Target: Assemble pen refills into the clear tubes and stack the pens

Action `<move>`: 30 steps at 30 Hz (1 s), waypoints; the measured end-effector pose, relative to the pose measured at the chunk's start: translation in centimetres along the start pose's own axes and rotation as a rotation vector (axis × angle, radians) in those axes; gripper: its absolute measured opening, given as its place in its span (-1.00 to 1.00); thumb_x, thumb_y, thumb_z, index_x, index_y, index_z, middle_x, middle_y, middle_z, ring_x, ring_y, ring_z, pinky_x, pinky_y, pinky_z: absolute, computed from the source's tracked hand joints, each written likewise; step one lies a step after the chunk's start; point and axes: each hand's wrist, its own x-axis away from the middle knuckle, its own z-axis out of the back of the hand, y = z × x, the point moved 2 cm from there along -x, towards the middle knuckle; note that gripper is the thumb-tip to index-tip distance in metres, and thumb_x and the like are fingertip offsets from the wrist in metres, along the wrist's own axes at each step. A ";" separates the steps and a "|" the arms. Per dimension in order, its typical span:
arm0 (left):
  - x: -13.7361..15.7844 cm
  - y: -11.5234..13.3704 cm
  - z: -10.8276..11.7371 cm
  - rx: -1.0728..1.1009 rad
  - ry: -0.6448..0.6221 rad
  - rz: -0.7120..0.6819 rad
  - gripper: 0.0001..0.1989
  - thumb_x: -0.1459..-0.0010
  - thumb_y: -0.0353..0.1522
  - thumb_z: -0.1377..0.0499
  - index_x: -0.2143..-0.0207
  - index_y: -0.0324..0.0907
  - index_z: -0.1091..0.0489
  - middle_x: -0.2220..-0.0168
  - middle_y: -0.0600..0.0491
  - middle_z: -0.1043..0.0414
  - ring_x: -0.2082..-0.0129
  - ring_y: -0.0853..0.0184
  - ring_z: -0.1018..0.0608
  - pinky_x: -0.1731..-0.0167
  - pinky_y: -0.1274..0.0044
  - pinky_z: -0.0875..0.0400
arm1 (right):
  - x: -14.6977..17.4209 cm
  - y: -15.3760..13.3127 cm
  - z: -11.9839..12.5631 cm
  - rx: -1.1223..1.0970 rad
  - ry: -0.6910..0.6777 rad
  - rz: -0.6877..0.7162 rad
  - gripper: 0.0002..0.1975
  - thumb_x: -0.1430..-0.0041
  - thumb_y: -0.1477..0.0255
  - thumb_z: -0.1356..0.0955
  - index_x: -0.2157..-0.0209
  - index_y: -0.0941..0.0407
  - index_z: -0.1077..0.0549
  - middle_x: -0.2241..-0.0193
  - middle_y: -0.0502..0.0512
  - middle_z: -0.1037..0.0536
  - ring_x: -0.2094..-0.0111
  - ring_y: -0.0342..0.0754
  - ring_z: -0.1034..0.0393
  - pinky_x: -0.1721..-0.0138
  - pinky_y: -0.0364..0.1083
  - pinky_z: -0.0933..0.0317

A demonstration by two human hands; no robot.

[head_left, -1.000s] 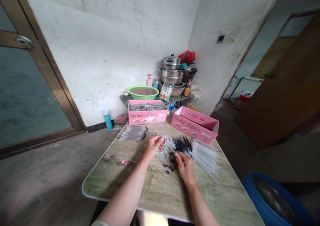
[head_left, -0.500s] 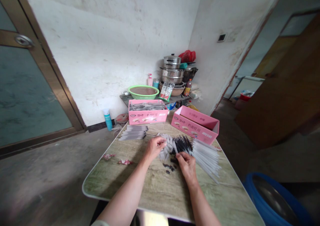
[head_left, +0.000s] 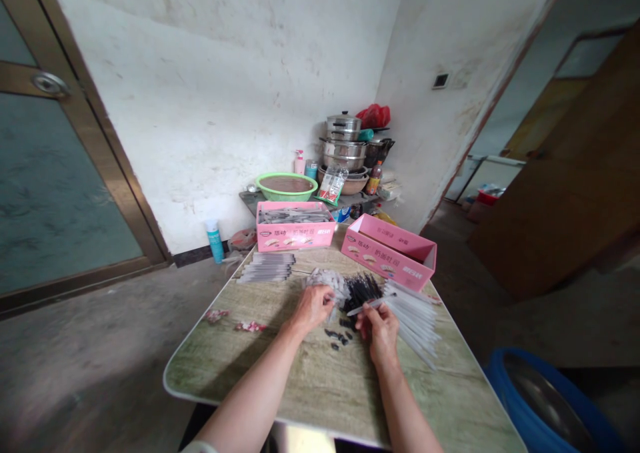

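My right hand (head_left: 381,331) pinches a slim translucent pen (head_left: 371,304) with a dark end, held slantwise above the table. Beneath and beyond it lies a heap of thin black pieces (head_left: 363,287). A fan of pale translucent tubes (head_left: 414,323) spreads to its right. My left hand (head_left: 313,309) has its fingers closed at the near edge of a pile of small whitish translucent pieces (head_left: 320,277); whatever is between its fingertips is too small to make out. Several short black bits (head_left: 339,336) lie between the hands.
A row of dark-ended tubes (head_left: 267,268) lies at the table's left. Behind stand a pink box (head_left: 296,237) full of similar tubes and another pink box (head_left: 387,259) at right. A blue tub (head_left: 505,386) stands off the right edge. Pots (head_left: 345,149) are stacked beyond.
My right hand has shifted slightly right, and the pen in it now slants up to the right with its dark end showing. My left hand has moved slightly nearer to me.
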 end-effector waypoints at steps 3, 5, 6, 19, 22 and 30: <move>-0.3 -0.3 0.0 0.174 0.024 0.096 -0.84 -0.02 -0.45 -0.19 0.31 -0.18 -0.53 0.43 0.03 -0.56 0.46 0.29 -0.56 0.39 0.50 -0.41 | -0.1 -0.2 -0.1 -0.088 0.012 0.003 -0.72 0.05 0.27 -0.49 0.39 0.13 -0.42 0.61 -0.01 -0.53 0.68 -0.09 -0.37 0.75 -0.20 -0.15; -0.4 -0.4 -0.1 0.289 0.005 0.139 -0.82 -0.04 -0.42 -0.18 0.29 -0.20 -0.53 0.44 0.05 -0.54 0.53 0.35 -0.52 0.45 0.54 -0.40 | -0.2 -0.2 -0.1 -0.123 0.025 -0.008 -0.72 0.06 0.27 -0.49 0.38 0.14 -0.44 0.59 0.02 -0.55 0.65 -0.05 -0.43 0.72 -0.17 -0.23; -0.4 -0.5 -0.1 0.340 -0.010 0.151 -0.82 -0.03 -0.40 -0.18 0.29 -0.21 -0.53 0.44 0.06 -0.54 0.56 0.38 -0.50 0.48 0.56 -0.38 | -0.3 -0.3 0.0 -0.138 0.032 -0.012 -0.72 0.07 0.27 -0.49 0.38 0.15 -0.45 0.59 0.03 -0.56 0.64 -0.04 -0.44 0.70 -0.16 -0.26; -0.4 -0.4 -0.5 0.546 -0.167 0.086 -0.82 -0.04 -0.33 -0.24 0.29 -0.20 -0.55 0.46 0.07 -0.51 0.52 0.39 -0.47 0.42 0.54 -0.37 | -0.2 -0.5 -0.2 -0.162 0.011 -0.025 -0.69 0.07 0.26 -0.52 0.38 0.17 -0.47 0.57 0.07 -0.58 0.61 -0.03 -0.49 0.66 -0.14 -0.33; -0.3 -0.1 -0.5 0.568 -0.181 0.093 -0.82 -0.04 -0.32 -0.25 0.30 -0.20 -0.54 0.49 0.08 -0.50 0.53 0.39 -0.47 0.41 0.53 -0.37 | -0.2 -0.5 -0.2 -0.162 -0.010 -0.035 -0.70 0.06 0.27 -0.52 0.38 0.17 -0.47 0.56 0.07 -0.58 0.61 -0.04 -0.48 0.66 -0.15 -0.33; -0.3 0.3 -0.4 0.602 -0.209 0.130 -0.77 -0.02 -0.28 -0.29 0.31 -0.25 -0.53 0.49 0.06 -0.49 0.53 0.39 -0.48 0.39 0.52 -0.37 | -0.1 -0.4 -0.3 -0.154 -0.054 -0.035 -0.73 0.03 0.28 -0.51 0.38 0.16 -0.47 0.56 0.05 -0.57 0.62 -0.07 -0.46 0.65 -0.15 -0.33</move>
